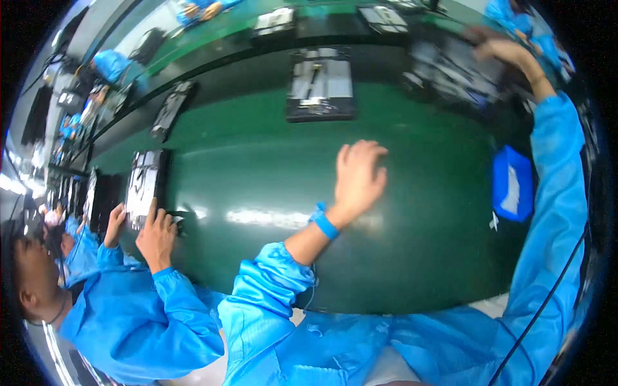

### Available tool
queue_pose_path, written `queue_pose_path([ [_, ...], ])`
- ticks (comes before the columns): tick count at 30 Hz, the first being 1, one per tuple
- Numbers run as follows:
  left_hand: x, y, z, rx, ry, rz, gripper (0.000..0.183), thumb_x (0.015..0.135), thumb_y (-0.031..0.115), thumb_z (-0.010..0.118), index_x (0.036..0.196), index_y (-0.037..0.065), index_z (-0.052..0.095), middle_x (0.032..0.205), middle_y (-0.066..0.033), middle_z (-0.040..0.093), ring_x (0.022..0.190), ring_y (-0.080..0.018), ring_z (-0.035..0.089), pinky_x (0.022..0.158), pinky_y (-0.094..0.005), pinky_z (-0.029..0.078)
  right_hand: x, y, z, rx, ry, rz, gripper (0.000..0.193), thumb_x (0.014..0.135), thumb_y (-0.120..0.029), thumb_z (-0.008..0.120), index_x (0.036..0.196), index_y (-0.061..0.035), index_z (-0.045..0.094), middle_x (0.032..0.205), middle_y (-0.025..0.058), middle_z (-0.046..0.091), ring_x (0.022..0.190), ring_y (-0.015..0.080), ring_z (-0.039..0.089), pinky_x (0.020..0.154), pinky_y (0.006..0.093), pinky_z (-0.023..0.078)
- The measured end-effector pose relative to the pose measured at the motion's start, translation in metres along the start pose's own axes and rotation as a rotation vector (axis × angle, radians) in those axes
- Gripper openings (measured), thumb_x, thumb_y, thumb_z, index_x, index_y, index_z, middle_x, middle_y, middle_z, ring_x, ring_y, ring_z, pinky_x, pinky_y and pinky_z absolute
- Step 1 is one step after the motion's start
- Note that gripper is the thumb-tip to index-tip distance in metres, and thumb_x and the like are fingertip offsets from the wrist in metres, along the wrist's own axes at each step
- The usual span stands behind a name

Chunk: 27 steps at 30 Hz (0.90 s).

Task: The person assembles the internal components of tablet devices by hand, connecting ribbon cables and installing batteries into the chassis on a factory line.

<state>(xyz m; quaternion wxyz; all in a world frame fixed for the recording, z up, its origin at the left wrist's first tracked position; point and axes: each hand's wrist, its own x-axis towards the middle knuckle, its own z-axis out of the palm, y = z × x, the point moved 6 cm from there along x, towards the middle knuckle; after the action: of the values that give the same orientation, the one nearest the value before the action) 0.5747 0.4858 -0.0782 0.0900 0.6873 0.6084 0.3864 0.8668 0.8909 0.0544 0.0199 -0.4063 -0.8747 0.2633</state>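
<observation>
Left hand [359, 175] flat, fingers spread, palm down with forearm angling up from below, while the right hand [499, 48] stretches far out, blurred.

Factory assembly line: long dark-green conveyor belt [257, 186] carrying flat grey-and-black opened electronic units in trays [320, 83] spaced along it, a second green belt [212, 38] behind with more units, workers in bright blue anti-static smocks [148, 315] on both sides, blue plastic parts bin [513, 183] at the belt edge.
</observation>
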Motion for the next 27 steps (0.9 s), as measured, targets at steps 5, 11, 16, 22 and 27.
queue_pose_path([
  [5,-0.022,-0.018,-0.005,-0.487,0.127,-0.155,0.069,0.086,0.012,0.066,0.146,0.0,0.035,0.146,-0.0201,0.042,0.137,-0.0299,0.039,0.115,-0.0376,0.028,-0.087,-0.195,0.065,0.716,0.25,-0.043,0.066,0.082,-0.014,0.068,0.141,0.0025,0.044,0.132,0.0217,0.057,0.116,0.0233,0.057,0.1,0.0337,0.045],
  [11,-0.079,0.087,-0.021,-0.752,-0.106,-0.122,0.113,0.078,0.017,0.078,0.153,-0.003,-0.003,0.157,-0.0265,0.016,0.147,-0.0375,0.015,0.119,-0.0443,0.016,-0.187,-0.177,0.229,1.161,0.414,0.171,0.045,0.093,-0.019,0.06,0.132,0.0015,0.052,0.115,0.0101,0.065,0.103,0.0174,0.062,0.091,0.0309,0.048],
  [16,-0.144,0.105,-0.009,-0.269,-0.255,-0.165,0.11,0.077,0.023,0.078,0.15,-0.01,0.003,0.152,-0.0348,0.018,0.146,-0.0472,0.012,0.118,-0.0525,0.007,-0.251,-0.185,0.3,1.427,0.365,0.243,0.048,0.097,-0.011,0.05,0.142,0.0036,0.041,0.133,0.0113,0.056,0.119,0.017,0.055,0.102,0.0288,0.041],
  [22,-0.156,0.122,-0.017,-0.161,-0.332,-0.173,0.094,0.078,0.025,0.075,0.147,-0.011,0.02,0.153,-0.0351,0.017,0.145,-0.0517,0.005,0.116,-0.0577,0.001,-0.293,-0.184,0.306,0.898,0.587,0.174,0.052,0.093,-0.009,0.052,0.143,-0.0018,0.042,0.143,0.0151,0.047,0.138,0.0256,0.037,0.113,0.0373,0.029],
  [27,-0.088,0.11,-0.006,0.019,-0.309,-0.026,0.057,0.079,0.024,0.074,0.127,0.003,0.054,0.15,-0.027,0.03,0.143,-0.0482,0.016,0.114,-0.0598,0.006,-0.314,-0.227,0.287,0.266,0.553,-0.013,0.03,0.084,-0.01,0.062,0.114,-0.0096,0.066,0.139,0.0092,0.052,0.139,0.0314,0.032,0.113,0.041,0.025],
])
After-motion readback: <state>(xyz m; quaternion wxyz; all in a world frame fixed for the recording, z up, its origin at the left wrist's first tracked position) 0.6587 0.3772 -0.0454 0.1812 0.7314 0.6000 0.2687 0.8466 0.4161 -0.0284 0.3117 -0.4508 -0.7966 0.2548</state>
